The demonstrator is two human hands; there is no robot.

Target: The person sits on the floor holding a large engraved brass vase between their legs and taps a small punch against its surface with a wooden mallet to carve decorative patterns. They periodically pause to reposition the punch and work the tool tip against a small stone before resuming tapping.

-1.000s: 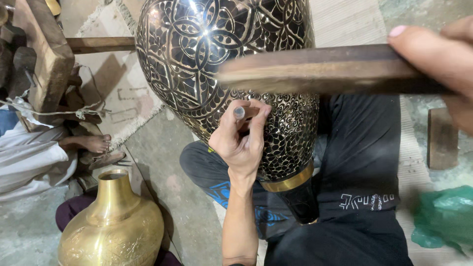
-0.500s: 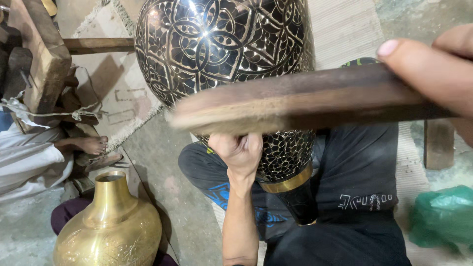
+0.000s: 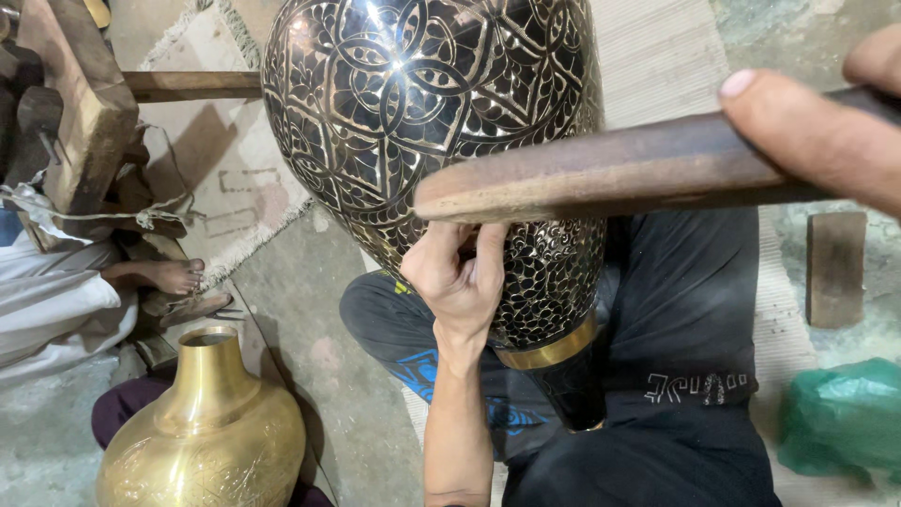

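A large black vase (image 3: 422,113) with an engraved silver flower pattern and a gold band near its neck lies tilted across my lap. My left hand (image 3: 460,277) presses against its lower side, fingers pinched together around a small metal punch. The punch's tip is hidden behind the stick. My right hand (image 3: 826,131) grips a long brown wooden stick (image 3: 610,174) at the far right. The stick's rounded end hangs just above my left hand's fingers.
A plain brass vase (image 3: 206,441) stands at the lower left. Another person's bare foot (image 3: 169,275) and white clothing (image 3: 47,300) are at the left, beside a wooden block (image 3: 80,103) tied with string. A green plastic bag (image 3: 845,418) and a small wooden block (image 3: 835,268) lie at the right.
The wooden stick swung down and left across the vase, then drew back a little. It now covers the metal punch that showed in my left hand a second ago.
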